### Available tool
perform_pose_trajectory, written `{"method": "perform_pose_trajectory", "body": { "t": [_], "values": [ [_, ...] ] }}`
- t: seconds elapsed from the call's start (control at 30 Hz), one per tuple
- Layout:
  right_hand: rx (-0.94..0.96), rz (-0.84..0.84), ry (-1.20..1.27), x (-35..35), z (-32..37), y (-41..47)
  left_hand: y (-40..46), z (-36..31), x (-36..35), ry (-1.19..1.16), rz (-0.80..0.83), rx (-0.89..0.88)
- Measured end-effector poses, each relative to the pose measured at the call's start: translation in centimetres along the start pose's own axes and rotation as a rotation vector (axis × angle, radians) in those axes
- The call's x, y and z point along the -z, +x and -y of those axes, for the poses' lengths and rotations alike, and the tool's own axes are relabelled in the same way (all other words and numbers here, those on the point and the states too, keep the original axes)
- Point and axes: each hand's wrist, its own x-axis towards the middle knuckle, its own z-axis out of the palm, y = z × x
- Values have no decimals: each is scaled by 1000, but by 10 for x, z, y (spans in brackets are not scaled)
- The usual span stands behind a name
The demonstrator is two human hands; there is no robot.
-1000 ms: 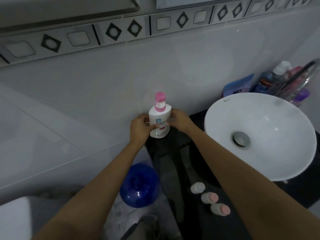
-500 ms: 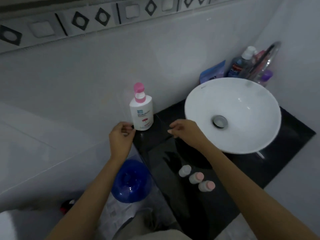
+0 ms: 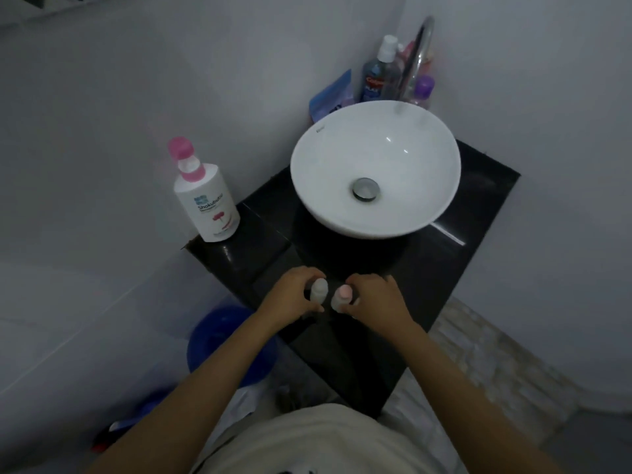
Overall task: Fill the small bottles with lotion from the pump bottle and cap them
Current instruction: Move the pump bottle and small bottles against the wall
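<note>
Now both hands have left the pump bottle (image 3: 207, 200) and each grips one small bottle on the black countertop (image 3: 478, 206).
Left hand (image 3: 290, 299) curls round the white-capped bottle (image 3: 318, 288); right hand (image 3: 378, 297) curls round the pink-capped bottle (image 3: 342, 295), the two bottles just beside each other between the hands. The rounded white plastic pump bottle, pink-headed, stands upright well beyond the left hand, against the wall.

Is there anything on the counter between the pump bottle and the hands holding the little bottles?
No. In the head view, only bare black counter lies between the pump bottle and the left hand.
</note>
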Motion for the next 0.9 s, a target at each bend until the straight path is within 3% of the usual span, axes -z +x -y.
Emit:
{"method": "perform_pose_trajectory", "body": {
  "t": [0.3,0.5,0.63,0.9],
  "values": [
    [45,-44,-160,-4,11,8,-11,6,3,14,-146,37],
    [118,-106,71,16,51,34,-23,33,41,-98,-450,161],
    [207,-48,131,22,91,71,-26,52,70,-140,-615,278],
    [297,62,68,6,155,151,-6,72,99,-75,-777,402]
  ]
}}
